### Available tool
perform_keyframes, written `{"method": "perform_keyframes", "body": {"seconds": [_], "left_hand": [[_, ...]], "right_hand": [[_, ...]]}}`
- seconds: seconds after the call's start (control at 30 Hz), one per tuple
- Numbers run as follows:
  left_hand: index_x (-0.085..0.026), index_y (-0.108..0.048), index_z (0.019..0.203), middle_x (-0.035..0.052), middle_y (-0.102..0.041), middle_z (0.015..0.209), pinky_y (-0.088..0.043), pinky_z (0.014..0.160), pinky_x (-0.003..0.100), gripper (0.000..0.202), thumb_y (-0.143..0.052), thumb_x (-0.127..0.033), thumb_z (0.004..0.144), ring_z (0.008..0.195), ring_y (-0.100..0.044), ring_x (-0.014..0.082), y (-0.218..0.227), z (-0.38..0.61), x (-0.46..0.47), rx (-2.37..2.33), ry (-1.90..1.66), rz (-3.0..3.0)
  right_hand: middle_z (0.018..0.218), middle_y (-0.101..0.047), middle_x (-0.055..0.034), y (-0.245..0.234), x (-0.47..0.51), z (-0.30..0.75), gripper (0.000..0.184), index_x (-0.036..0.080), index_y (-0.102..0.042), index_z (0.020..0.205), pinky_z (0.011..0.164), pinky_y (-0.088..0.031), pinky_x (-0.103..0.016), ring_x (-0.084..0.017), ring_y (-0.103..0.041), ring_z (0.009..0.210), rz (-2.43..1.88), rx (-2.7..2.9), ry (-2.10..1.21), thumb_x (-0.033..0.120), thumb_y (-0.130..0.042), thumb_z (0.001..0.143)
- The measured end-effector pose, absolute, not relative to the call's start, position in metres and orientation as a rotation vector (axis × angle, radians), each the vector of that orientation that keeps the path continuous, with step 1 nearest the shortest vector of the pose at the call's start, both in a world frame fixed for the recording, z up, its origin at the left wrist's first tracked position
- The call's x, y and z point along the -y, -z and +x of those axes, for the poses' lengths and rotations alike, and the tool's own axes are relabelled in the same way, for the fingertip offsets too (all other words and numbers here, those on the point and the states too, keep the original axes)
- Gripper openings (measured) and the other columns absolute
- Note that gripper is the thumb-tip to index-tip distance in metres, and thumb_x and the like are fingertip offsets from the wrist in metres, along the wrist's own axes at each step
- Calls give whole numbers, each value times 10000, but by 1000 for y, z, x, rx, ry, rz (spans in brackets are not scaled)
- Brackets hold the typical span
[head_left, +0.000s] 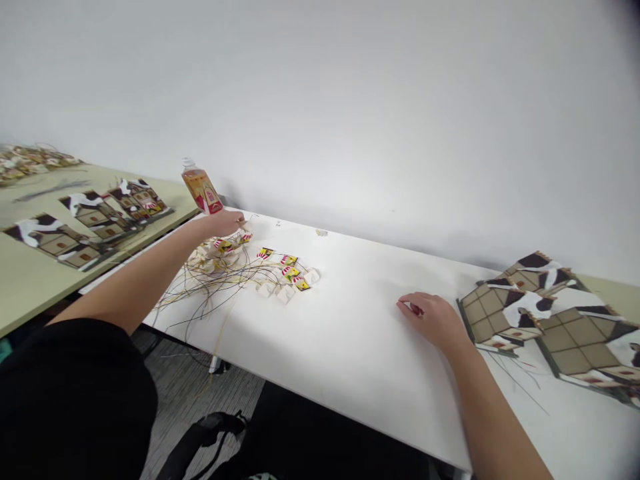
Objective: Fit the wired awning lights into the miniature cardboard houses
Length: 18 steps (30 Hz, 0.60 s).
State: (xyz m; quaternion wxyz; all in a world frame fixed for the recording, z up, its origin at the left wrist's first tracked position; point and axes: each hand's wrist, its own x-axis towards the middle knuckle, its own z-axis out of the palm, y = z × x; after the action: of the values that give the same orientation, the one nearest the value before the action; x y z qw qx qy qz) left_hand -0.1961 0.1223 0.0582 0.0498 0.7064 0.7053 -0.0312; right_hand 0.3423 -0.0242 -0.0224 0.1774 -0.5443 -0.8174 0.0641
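Note:
My left hand [225, 223] reaches over the far left of the white table [350, 347], its fingers closed. What they pinch, if anything, is too small to make out. Under and beside it lies a tangle of thin wires [200, 293] with small pale pieces. At the wires' right end are several small cards [290, 273] with red-and-white striped awnings on yellow, among white tabs. My right hand [430, 317] rests on the table's right part with fingers curled and thumb near the index finger. Its palm side is hidden.
A bottle of orange liquid [203, 190] stands behind my left hand. Several model houses with snowy roofs [505, 310] lie at the right; more house pieces [93, 217] stand on the left greenish table [20, 300]. A small scrap [321, 233] lies near the wall.

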Motion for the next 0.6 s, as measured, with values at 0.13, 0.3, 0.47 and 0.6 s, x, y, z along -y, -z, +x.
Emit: {"method": "perform_keyframes", "body": {"seconds": [0.13, 0.3, 0.47, 0.6], "left_hand": [[-143, -596, 1001, 118, -654, 948, -463, 791, 349, 360, -420, -373, 788, 918, -593, 272, -76, -190, -115, -2168, -268, 2110], [-138, -562, 953, 63, -593, 720, -474, 634, 297, 328, -335, -319, 800, 684, -571, 186, -89, -178, -105, -2073, -631, 2073], [-153, -499, 1066, 51, -591, 772, -449, 642, 274, 327, -289, -298, 862, 695, -561, 159, -103, -155, -84, -2016, -879, 2176], [-172, -539, 1075, 34, -590, 754, -412, 694, 304, 320, -416, -380, 866, 695, -527, 169, -118, -125, -60, -1932, -849, 2414]], "right_hand": [[693, -630, 6, 22, 24, 342, 279, 227, -682, 848, 607, -363, -253, -119, -538, 592, -1543, 2318, -174, 360, -442, 898], [694, -626, 9, 23, 24, 343, 279, 228, -684, 862, 617, -366, -256, -120, -541, 599, -1564, 2314, -216, 368, -446, 896], [702, -633, 2, 22, 24, 342, 272, 224, -682, 859, 629, -364, -259, -129, -551, 611, -1565, 2309, -216, 357, -447, 892], [703, -635, 1, 20, 25, 341, 270, 226, -682, 846, 622, -358, -260, -130, -545, 602, -1575, 2312, -212, 352, -448, 891]]}}
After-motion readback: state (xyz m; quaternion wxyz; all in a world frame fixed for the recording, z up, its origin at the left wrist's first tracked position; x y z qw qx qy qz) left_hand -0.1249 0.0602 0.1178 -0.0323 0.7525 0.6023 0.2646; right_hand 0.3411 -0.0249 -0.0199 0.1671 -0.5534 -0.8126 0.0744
